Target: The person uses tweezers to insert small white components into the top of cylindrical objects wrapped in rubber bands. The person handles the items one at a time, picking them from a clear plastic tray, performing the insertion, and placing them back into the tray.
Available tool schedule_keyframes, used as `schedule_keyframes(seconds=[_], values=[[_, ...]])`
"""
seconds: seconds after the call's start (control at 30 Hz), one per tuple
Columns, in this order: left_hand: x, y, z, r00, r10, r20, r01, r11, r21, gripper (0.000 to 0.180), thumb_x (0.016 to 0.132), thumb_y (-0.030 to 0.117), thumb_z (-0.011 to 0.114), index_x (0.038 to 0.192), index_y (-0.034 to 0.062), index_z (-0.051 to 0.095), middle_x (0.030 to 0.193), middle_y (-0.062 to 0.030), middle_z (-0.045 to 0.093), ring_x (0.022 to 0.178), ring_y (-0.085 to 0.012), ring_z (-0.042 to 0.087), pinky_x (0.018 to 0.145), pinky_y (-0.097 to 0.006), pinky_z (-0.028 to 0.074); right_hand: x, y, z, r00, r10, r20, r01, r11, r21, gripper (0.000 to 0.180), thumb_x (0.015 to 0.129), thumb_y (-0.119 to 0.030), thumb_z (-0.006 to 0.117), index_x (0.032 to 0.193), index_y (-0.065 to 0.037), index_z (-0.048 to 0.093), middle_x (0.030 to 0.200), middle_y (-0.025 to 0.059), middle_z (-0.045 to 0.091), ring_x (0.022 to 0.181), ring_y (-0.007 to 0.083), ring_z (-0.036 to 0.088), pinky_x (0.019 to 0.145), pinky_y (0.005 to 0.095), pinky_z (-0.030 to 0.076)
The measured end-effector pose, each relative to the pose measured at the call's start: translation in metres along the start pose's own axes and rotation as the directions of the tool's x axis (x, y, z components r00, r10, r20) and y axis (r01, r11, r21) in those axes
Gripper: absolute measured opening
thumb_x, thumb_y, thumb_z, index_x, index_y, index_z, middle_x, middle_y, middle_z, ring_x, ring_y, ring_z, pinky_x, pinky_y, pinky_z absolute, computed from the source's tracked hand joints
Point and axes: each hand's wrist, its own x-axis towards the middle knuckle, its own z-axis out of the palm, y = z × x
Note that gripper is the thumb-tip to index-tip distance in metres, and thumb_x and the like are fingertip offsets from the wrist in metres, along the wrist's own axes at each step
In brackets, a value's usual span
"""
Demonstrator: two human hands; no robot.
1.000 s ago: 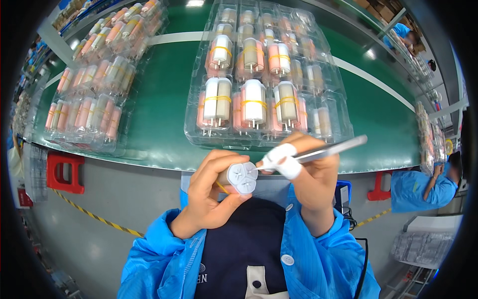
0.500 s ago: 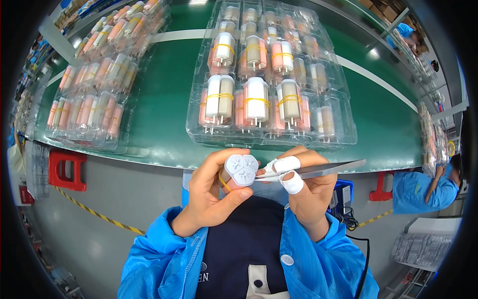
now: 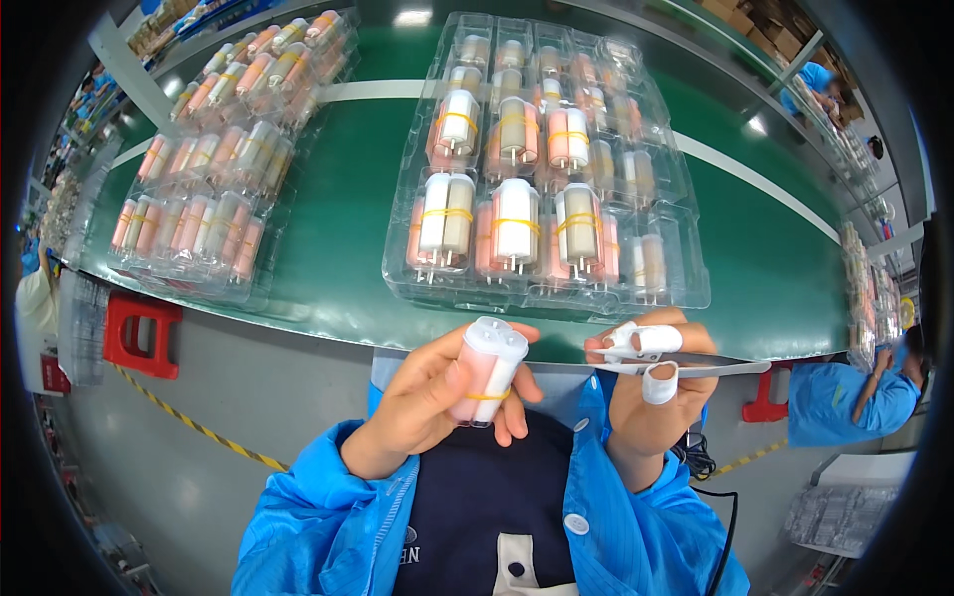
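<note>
In my left hand (image 3: 417,402) is a bundle of pink and white cylinders (image 3: 487,372) under a translucent three-lobed cap, with a yellow rubber band around it. It is nearly upright, cap up, my fingers wrapped round its side. My right hand (image 3: 641,422), apart from the bundle to its right, grips a pair of metal tweezers (image 3: 735,369) whose tips point left. White coverings wrap two of its fingers. Beyond both hands, a clear plastic tray (image 3: 671,300) holds several similar banded bundles, some with metal pins facing me.
The green table (image 3: 338,199) spans the view ahead. More filled clear trays (image 3: 184,278) stand at the left. Red stools (image 3: 142,336) are below the table edge. A person in blue (image 3: 855,402) sits at the right, and a black cable (image 3: 730,497) hangs beside my right arm.
The tweezers have drawn away rightward from the capped end. My left hand has tilted the bundle from cap facing me to nearly upright and lowered it slightly.
</note>
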Motion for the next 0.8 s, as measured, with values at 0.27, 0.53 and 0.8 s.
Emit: schedule_keyframes(seconds=[0.27, 0.53, 0.8], values=[[0.004, -0.001, 0.010, 0.998, -0.064, -0.006, 0.063, 0.994, -0.084, 0.073, 0.094, 0.049, 0.043, 0.134, -0.0110, 0.030, 0.095, -0.0244, 0.058, 0.070, -0.0256, 0.064, 0.054, -0.030, 0.052, -0.005, -0.003, -0.020, 0.992, -0.122, -0.039, 0.119, 0.990, -0.071, 0.030, 0.087, -0.024, 0.064, 0.096, 0.003, 0.055, 0.085, 0.0170, 0.058, 0.068, 0.0268, 0.066, 0.057, 0.0346, 0.057], [0.026, 0.056, 0.041, 0.973, 0.231, 0.031, -0.218, 0.856, 0.469, 0.078, 0.078, 0.006, 0.062, 0.143, 0.0056, 0.020, 0.123, -0.0158, 0.045, 0.091, -0.0222, 0.058, 0.073, -0.033, 0.051, 0.027, 0.004, -0.110, 0.806, -0.418, -0.420, 0.354, 0.908, -0.224, 0.019, 0.091, -0.012, 0.055, 0.101, 0.004, 0.055, 0.090, 0.0148, 0.060, 0.080, 0.0263, 0.065, 0.070, 0.0374, 0.056], [0.155, 0.100, 0.058, 0.953, 0.081, 0.291, -0.271, -0.196, 0.943, 0.072, 0.073, 0.019, 0.073, 0.132, 0.0030, 0.036, 0.118, -0.0226, 0.052, 0.104, -0.0354, 0.057, 0.089, -0.043, 0.045, 0.020, 0.022, -0.139, 0.784, -0.198, -0.588, 0.175, 0.980, -0.097, 0.016, 0.093, -0.009, 0.052, 0.101, 0.005, 0.056, 0.091, 0.0141, 0.062, 0.077, 0.0237, 0.066, 0.067, 0.0308, 0.057]])
